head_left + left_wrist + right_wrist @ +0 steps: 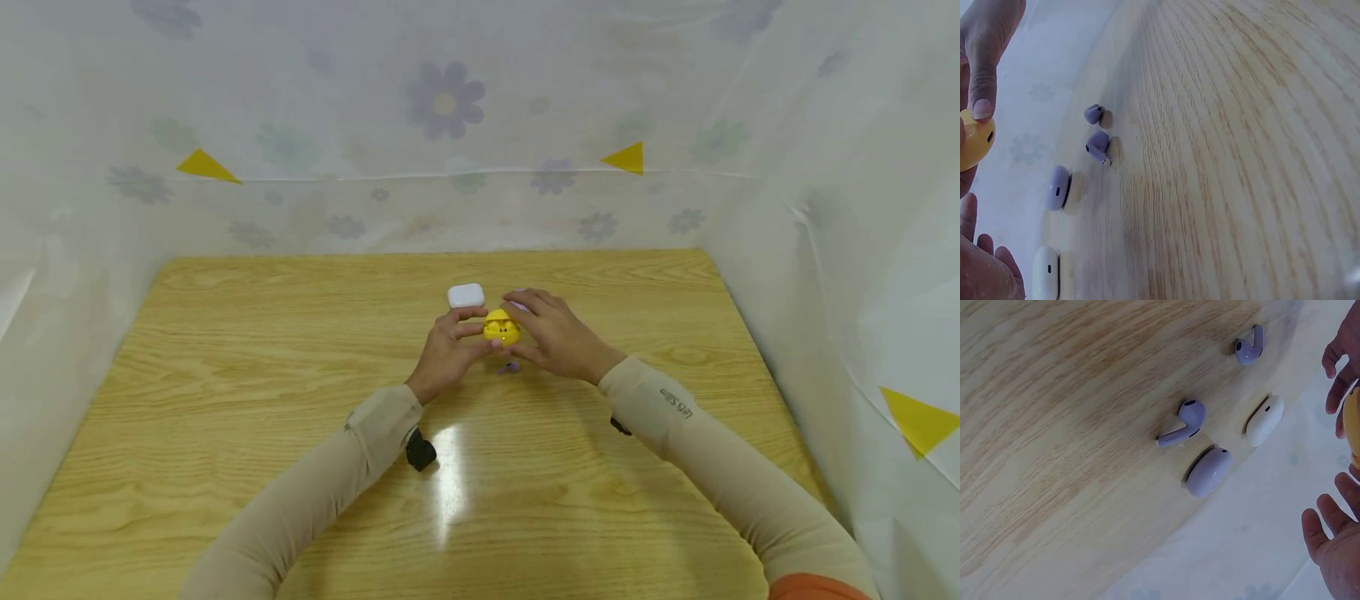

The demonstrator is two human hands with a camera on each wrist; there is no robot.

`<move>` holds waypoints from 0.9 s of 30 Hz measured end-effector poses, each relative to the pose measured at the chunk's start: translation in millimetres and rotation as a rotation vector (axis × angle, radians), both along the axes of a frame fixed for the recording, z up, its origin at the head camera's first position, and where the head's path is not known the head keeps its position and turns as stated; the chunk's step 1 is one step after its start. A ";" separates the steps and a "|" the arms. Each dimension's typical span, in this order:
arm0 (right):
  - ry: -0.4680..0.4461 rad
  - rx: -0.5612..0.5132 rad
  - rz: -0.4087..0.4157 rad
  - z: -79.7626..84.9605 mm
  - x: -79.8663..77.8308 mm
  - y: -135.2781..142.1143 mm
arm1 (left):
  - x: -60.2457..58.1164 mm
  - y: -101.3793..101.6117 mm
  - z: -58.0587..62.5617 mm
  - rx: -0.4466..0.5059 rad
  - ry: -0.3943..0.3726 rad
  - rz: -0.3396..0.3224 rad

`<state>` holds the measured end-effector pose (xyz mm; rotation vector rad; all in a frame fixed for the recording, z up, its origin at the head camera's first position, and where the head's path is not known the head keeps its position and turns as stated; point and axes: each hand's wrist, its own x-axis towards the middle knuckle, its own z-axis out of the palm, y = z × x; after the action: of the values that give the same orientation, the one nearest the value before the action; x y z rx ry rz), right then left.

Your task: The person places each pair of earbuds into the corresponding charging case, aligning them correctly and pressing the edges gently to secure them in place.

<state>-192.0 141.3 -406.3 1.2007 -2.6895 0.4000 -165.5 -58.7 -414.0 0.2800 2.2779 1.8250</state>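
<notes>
A small yellow earbud case [502, 335] is held up above the table between both hands, its lid partly raised. My left hand [444, 354] holds its left side, with the thumb low at the front and fingers behind. On its right, my right hand [558, 336] grips the case and lid between thumb and fingers; the left wrist view shows its thumb [983, 94] pressing the yellow shell. Whatever lies within the case is too small to tell. Two purple earbuds, one nearer [1190, 422] and one farther [1250, 347], lie apart on the table below.
A white earbud case [466, 295] rests on the table behind the left hand. A purple case [1210, 472] lies to its right, mostly hidden by the right hand in the head view. Pale flowered curtains [300, 217] enclose the wooden table [225, 358] at back and sides.
</notes>
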 end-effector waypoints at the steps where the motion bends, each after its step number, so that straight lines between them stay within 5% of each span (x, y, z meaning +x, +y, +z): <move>1: 0.012 -0.006 0.004 -0.1 0.2 -0.3 | 0.1 0.1 0.1 -0.002 -0.001 0.002; 4: 0.040 -0.021 0.015 0.1 0.8 -1.3 | 0.4 0.4 0.4 -0.007 -0.006 0.012; 11: 0.085 -0.048 0.042 0.0 1.0 -2.5 | -13.0 0.4 -31.3 -0.009 0.031 0.034; 27: 0.167 -0.068 0.064 -2.7 5.2 -5.3 | -13.6 0.9 -32.0 0.058 -0.002 0.035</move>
<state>-186.7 135.9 -408.9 1.2450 -2.4822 0.3791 -179.1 -57.7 -445.9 0.2491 2.2456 1.9095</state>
